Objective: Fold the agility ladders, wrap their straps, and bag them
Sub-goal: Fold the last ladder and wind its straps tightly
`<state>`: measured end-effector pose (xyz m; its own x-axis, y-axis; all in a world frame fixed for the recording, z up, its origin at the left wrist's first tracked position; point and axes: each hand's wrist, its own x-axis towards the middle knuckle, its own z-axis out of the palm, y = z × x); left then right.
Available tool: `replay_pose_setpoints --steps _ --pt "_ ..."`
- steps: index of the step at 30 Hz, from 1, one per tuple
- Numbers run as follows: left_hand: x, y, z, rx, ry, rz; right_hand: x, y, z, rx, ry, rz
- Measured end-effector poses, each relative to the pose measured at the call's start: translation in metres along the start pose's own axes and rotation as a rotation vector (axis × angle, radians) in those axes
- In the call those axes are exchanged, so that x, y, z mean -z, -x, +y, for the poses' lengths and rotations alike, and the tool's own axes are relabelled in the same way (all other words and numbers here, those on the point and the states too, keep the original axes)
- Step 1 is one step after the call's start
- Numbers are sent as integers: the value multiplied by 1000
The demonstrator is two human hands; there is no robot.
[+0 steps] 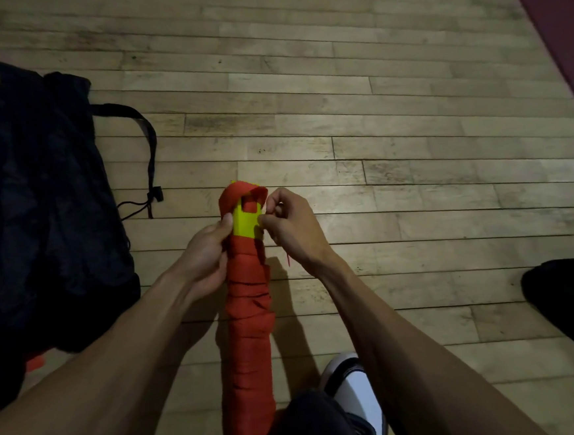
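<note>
1. ladder bundle (249,323) stands roughly upright over the wood floor (373,107), between the two hands, lower end out of view at the bottom edge. yellow rungs (245,224) show only near the top; everything below is wound in the orange strap (241,195).
2. judgement: wrapping is nearly done, step in hand is securing the strap end at the top. a loose loop of strap arcs over the rung tips.
3. to do it well: keep tension on the last turn while tucking the tail through or under the loop, so lower wraps don't slacken. a thin red tail hangs below the right hand, likely needs tucking too.
4. left hand (206,254): grip closed around the bundle just under the yellow part, thumb up against the rung edge. it acts as the clamp.
5. right hand (289,224): fingers curled, fingertips pinching at the strap beside the yellow rung. exact hold is hard to resolve.
6. both forearms reach forward and converge on the bundle top.
7. black bag (37,202) lies on the floor to the left, well apart, drawstring (146,153) trailing out. mouth isn't clearly open, so judge bagging needs it spread first.
8. a shoe (358,393) sits just beside the bundle base.
</note>
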<state>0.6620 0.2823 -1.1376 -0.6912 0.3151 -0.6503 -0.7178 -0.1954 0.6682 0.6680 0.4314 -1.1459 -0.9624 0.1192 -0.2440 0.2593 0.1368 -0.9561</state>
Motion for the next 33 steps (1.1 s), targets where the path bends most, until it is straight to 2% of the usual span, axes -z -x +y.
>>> replay_pose_setpoints --steps 3,6,12,16,18,24,26,28,30,33 --pt "1 -1 5 -55 -161 61 0 0 2 30 48 0" --pt "-6 -1 4 -81 -187 94 -3 2 3 19 -6 -5" --pt "-6 5 8 -13 81 -137 1 1 3 25 25 32" --pt "-12 -5 3 -89 -13 83 2 3 3 77 90 45" --pt "-15 -7 3 -116 -33 107 1 6 1 107 121 78" --pt "-23 -10 5 -32 -127 -77 16 12 -8 148 265 91" --pt "-36 -13 4 -45 -129 -91 27 15 -12 152 343 88" --pt "-53 -19 2 -120 -254 -4 39 20 -14 121 391 76" --pt "-72 -28 -1 -219 -490 71 55 26 -11 47 398 102" --pt "-106 -42 -7 -272 -777 17 83 37 -6 -102 324 212"
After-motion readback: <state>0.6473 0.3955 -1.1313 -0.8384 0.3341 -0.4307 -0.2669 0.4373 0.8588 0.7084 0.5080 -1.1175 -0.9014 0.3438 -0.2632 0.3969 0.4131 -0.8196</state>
